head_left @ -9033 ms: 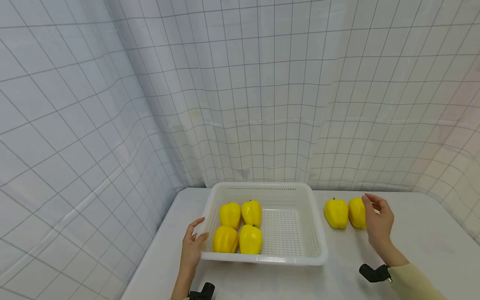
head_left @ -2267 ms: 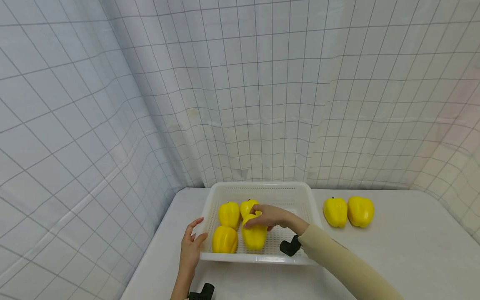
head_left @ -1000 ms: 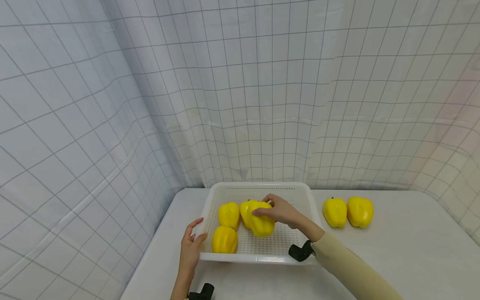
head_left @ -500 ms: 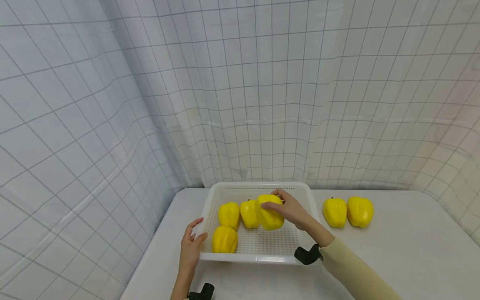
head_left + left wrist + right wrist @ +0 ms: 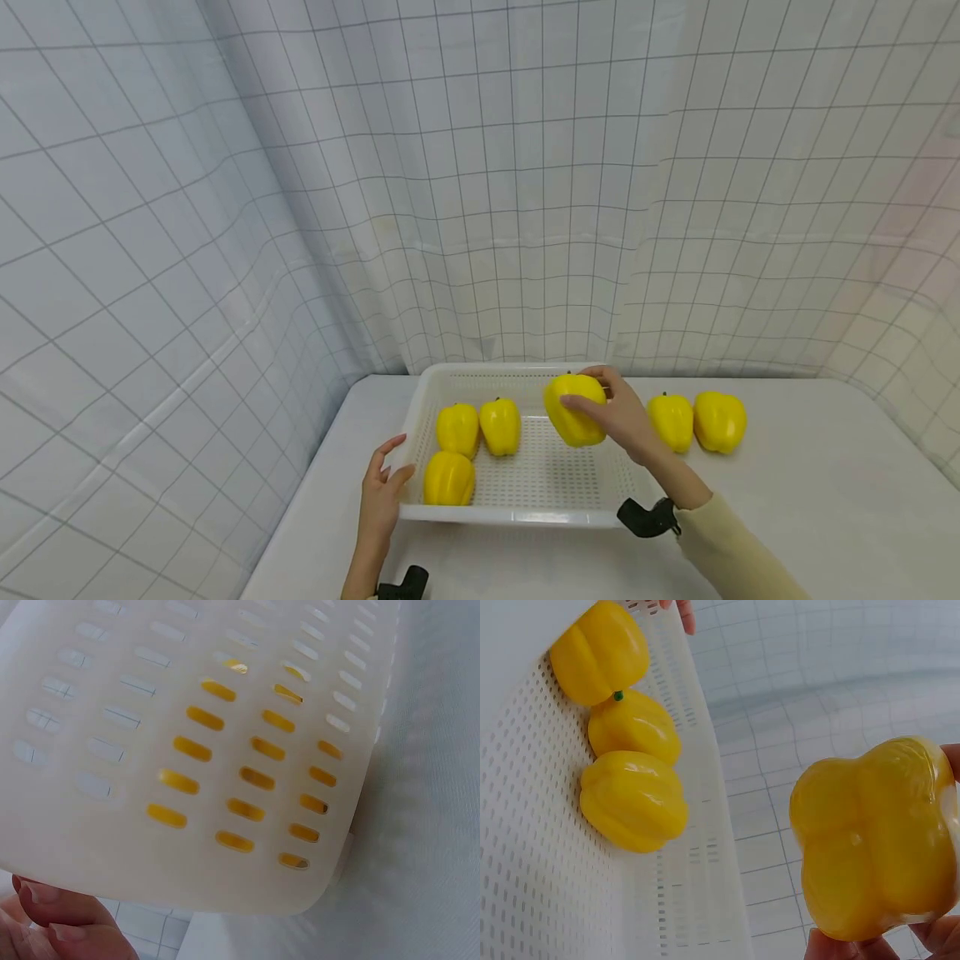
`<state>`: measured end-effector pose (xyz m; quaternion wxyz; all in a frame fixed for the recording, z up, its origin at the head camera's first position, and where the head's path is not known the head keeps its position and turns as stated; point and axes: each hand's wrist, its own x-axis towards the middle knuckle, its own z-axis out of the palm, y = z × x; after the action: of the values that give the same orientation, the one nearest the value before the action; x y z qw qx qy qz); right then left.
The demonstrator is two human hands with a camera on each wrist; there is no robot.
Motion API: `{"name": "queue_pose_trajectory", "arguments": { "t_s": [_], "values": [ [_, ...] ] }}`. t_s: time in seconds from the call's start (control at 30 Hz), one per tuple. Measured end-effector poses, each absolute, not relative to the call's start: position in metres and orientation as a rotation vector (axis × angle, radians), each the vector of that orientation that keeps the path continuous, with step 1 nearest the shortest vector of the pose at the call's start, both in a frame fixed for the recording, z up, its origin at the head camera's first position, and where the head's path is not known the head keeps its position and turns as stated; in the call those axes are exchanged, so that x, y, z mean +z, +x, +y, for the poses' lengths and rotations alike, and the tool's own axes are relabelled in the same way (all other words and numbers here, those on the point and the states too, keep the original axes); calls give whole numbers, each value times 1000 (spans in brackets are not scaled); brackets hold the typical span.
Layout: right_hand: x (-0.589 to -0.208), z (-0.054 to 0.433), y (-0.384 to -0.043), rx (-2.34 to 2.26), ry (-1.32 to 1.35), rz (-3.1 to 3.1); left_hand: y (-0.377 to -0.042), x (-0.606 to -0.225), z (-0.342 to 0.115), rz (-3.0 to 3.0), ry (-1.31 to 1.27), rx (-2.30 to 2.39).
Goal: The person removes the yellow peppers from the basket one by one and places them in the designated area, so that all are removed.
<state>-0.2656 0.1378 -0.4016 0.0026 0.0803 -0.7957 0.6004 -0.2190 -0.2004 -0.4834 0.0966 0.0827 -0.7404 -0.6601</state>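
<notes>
Tabletop: white, spreading nearer than the basket and past both its sides.
Left wrist mount: black, nearer than the basket's near left corner.
Sleeve: pale, one, right of the basket's near right corner.
Right wrist mount: black, at the basket's near right corner as the head view shows it.
Left hand: thumb and fingers spread, touching the basket's left side; no pinch shows.
Near pepper: yellow, in the basket's near left corner.
Far left pepper: yellow, in the basket's left part, directly behind the near one.
Third pepper: yellow, green-stemmed, in the basket, just beside the far left one.
Held pepper: yellow, raised above the basket's right half, apart from its floor and walls.
Right hand: pinching the held pepper, thumb on the near face, fingers round the far side.
Step, held pepper: a one-handed carry, by judgement; whether into or out of the basket, this moment cannot tell.
Next move, right hand: calls for a steady pinch on rounded, slick-looking sides, clearance over the basket's rim if crossed, and a gentle setting-down.
Outside peppers: two, yellow, side by side on the tabletop right of the basket.
Curtain: white, grid-lined, behind the basket and along its left.
</notes>
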Motion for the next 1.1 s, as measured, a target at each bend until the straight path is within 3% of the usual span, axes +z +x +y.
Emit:
{"name": "queue_pose_trajectory", "arguments": {
  "t_s": [0.47,1.1],
  "values": [
    [-404,179,-241,1822,82,-2355,-220,-484,-201,-2190,266,-1973],
    [-417,246,-231,1566,-160,-2136,-221,-484,-200,-2197,301,-1945]
  ]
}}
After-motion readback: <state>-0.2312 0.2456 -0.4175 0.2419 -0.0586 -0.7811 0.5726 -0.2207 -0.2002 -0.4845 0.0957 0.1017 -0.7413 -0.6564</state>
